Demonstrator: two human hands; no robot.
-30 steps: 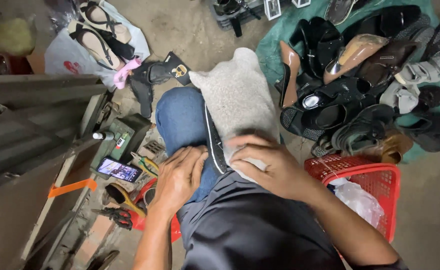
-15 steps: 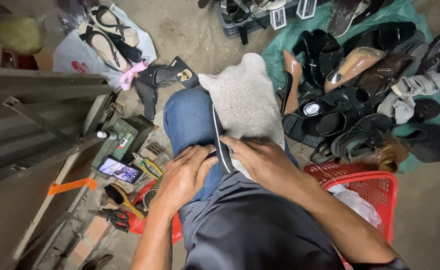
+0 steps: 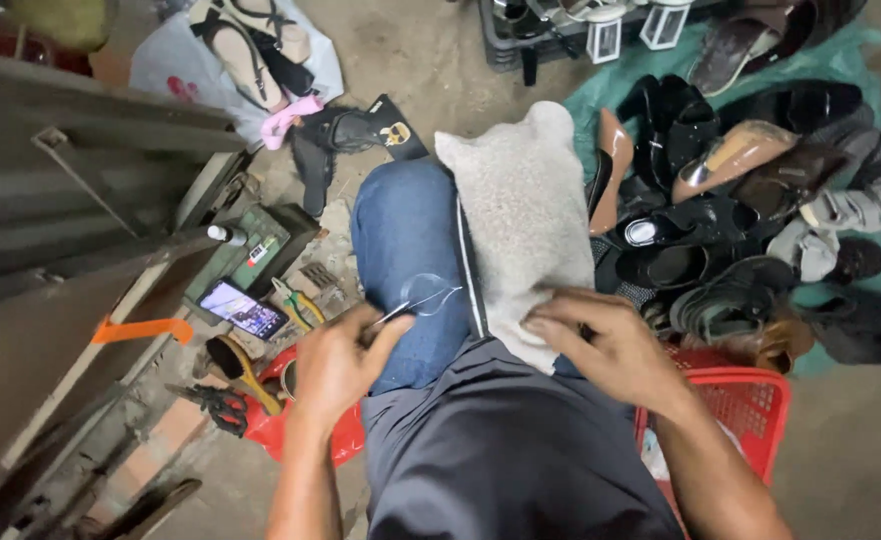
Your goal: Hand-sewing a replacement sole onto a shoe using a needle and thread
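a phone (image 3: 243, 308) lies on the floor at the left. the left hand (image 3: 338, 362) pinches a thin needle (image 3: 392, 315) with looped thread over the blue knee. the right hand (image 3: 600, 345) presses curled fingers on a grey cloth (image 3: 525, 215) on the lap, beside piled shoes (image 3: 750, 210).

I cannot see what my right hand (image 3: 600, 345) presses on, because the hand itself covers that part of the grey cloth (image 3: 525, 215). The thin tool in my left hand (image 3: 335, 365) is too small to identify, and the loop of thread (image 3: 430, 297) is very faint against the jeans. My left forearm and my right elbow are cut off by the bottom edge. The red basket (image 3: 755, 400) is partly hidden behind my right arm. The phone (image 3: 243, 309) screen is too small to read.
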